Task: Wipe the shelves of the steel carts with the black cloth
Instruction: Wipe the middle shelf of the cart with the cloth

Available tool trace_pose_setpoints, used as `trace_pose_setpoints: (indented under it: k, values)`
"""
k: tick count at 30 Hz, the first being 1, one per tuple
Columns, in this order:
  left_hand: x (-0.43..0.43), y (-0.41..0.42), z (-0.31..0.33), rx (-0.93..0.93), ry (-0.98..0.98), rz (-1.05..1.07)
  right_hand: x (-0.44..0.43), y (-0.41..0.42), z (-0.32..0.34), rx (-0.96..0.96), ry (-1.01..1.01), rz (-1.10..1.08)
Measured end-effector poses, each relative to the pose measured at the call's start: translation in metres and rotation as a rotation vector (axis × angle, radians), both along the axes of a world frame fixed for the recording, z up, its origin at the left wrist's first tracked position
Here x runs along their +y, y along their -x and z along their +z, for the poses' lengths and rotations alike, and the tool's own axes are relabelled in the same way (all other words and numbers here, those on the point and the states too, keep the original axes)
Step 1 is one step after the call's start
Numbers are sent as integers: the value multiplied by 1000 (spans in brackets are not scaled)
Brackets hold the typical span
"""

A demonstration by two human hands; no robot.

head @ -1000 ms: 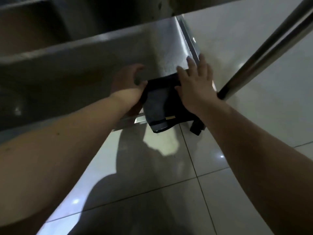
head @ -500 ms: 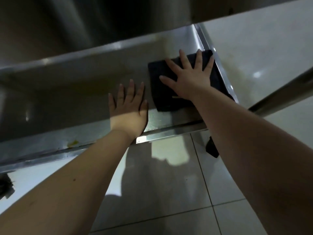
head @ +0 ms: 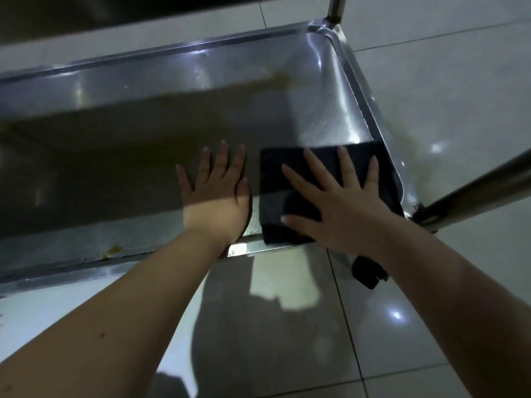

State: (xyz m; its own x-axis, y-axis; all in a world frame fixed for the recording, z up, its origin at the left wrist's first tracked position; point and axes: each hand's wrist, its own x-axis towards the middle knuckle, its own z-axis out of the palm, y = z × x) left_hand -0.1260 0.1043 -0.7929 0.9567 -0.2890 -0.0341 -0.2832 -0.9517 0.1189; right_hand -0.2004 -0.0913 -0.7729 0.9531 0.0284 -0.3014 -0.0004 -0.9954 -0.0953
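Your right hand [head: 342, 208] presses flat, fingers spread, on the black cloth [head: 290, 173], which lies in the near right corner of the steel shelf [head: 143, 145]. Your left hand [head: 217, 193] rests flat just beside it (holding nothing), on bare steel.

The cloth [head: 274, 176] is plain black. The shelf [head: 330, 90] is silver-grey steel, with a yellow-brown smear [head: 277, 79] near its far wall and a small yellow spot [head: 115, 249] at its near rim. The floor [head: 445, 90] has pale grey-white tiles with thin dark lines between them. The wheel [head: 369, 272] is black.
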Motion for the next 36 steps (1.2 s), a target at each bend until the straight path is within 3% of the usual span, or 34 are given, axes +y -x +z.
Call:
trace_pose_setpoints:
  k: [5, 9, 13, 16, 20, 28, 33, 36]
  values:
    - [3, 2, -1, -25, 42, 129, -5, 7, 1, 2, -13, 38]
    - [4, 3, -2, 5, -19, 243, -12, -83, -6, -85, 5, -66]
    - [1, 0, -2, 70, -26, 248, -17, -180, -4, -37, 50, -71]
    - [1, -3, -2, 90, -26, 225, -14, -205, -3, -40, 39, -99]
    - [2, -4, -1, 90, -33, 207, -10, -176, 0, -49, 15, -120]
    - [9, -9, 9, 203, -29, 169, 10, -6, -2, -67, 23, -132]
    - [75, -33, 23, 85, -52, -65, 13, -2, -3, -35, 56, -139]
    - [119, -44, 17, 82, -102, -29, 19, -4, -1, -8, 54, -161]
